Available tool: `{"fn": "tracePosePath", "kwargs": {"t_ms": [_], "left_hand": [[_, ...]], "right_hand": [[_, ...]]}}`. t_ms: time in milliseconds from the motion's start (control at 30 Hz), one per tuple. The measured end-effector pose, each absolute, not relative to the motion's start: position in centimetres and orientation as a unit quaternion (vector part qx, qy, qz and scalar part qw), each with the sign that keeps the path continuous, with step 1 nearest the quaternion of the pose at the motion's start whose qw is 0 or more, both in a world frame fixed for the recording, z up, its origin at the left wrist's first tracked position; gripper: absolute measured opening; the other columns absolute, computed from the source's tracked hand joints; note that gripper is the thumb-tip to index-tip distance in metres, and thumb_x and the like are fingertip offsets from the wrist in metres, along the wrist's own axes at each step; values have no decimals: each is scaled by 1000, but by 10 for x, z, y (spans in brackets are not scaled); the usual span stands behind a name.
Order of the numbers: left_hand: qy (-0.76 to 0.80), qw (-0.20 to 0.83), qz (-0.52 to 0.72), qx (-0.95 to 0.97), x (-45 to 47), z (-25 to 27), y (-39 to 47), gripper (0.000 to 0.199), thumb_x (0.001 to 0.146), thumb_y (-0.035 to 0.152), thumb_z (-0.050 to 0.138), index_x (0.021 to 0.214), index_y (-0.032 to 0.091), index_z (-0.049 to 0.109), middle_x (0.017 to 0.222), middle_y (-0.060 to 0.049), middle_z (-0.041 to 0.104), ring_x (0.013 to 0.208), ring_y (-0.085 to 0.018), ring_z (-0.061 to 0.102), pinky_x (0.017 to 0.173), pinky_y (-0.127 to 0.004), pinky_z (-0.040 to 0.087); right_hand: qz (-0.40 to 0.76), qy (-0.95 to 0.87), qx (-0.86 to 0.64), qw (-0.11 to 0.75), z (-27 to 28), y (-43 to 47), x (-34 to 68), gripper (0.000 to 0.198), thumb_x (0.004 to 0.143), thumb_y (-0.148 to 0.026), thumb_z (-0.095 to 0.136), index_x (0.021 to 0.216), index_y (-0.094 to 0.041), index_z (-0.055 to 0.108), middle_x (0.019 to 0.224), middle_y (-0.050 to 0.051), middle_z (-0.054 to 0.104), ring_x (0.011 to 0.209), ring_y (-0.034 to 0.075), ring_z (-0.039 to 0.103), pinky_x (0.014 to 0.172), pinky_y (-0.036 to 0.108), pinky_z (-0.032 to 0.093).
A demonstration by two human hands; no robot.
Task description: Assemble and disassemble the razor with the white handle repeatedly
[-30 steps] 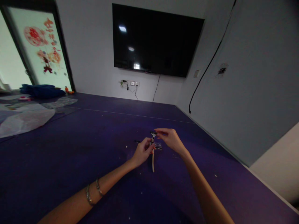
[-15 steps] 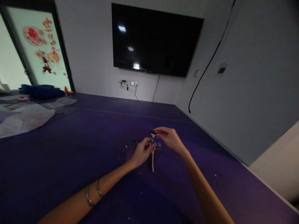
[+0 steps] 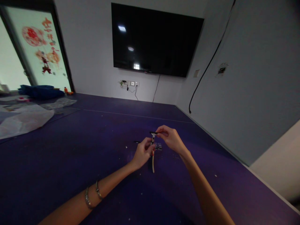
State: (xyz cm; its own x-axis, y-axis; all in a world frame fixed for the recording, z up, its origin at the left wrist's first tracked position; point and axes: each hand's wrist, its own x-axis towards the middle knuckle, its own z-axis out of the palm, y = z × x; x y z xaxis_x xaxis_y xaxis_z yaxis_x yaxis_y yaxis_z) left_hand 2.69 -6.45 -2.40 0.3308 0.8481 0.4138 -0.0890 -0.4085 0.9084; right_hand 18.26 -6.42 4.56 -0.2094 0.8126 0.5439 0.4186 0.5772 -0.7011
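Note:
A razor (image 3: 153, 164) with a pale, slightly curved handle is held upright in the middle of the view. My left hand (image 3: 142, 153) is closed around the upper handle and neck, below the dark, T-shaped razor head (image 3: 153, 132). At the right end of that head, the fingertips of my right hand (image 3: 172, 139) pinch its edge. The left fingers cover part of the neck, where a bit of red shows. Just behind lies a small clear plastic case (image 3: 158, 146) with dark parts inside, too small to make out.
A small dark piece (image 3: 137, 142) lies on the purple surface (image 3: 105, 140) left of the razor. Farther left are crumpled plastic sheeting (image 3: 30, 118) and a blue cloth bundle (image 3: 39, 91). A black cable (image 3: 206, 68) hangs along the right wall; a television (image 3: 157, 40) is mounted ahead.
My right hand has shifted very slightly upward at the razor head, which now sits a little more level. My left hand keeps its hold on the handle.

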Motion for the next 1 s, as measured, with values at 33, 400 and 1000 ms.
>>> {"fn": "tracePosePath", "kwargs": {"t_ms": [33,400,1000], "left_hand": [[284,468,505,667,27,-23,-65,16,82,31,53,89,17,49,62,3,56,48,-9,53,50,-22,41],[249,478,548,640,14,-3,-43,21,81,33,56,94,16,52,99,-9,68,94,-20,63,89,-37,44],[234,582,513,586,1,22,-39,36,75,34,63,104,13,66,112,-12,64,102,-25,58,84,-36,45]], "right_hand": [[211,-748,-410,478,45,-64,182,10,74,-16,55,83,-19,60,80,2,64,79,14,62,76,29,50],[238,-698,-457,498,43,-56,186,26,79,-34,56,99,-17,60,95,7,65,70,13,63,60,25,51],[440,-699,-397,400,33,-66,152,30,74,-44,60,80,-15,64,57,-4,52,42,5,42,38,16,35]]}}
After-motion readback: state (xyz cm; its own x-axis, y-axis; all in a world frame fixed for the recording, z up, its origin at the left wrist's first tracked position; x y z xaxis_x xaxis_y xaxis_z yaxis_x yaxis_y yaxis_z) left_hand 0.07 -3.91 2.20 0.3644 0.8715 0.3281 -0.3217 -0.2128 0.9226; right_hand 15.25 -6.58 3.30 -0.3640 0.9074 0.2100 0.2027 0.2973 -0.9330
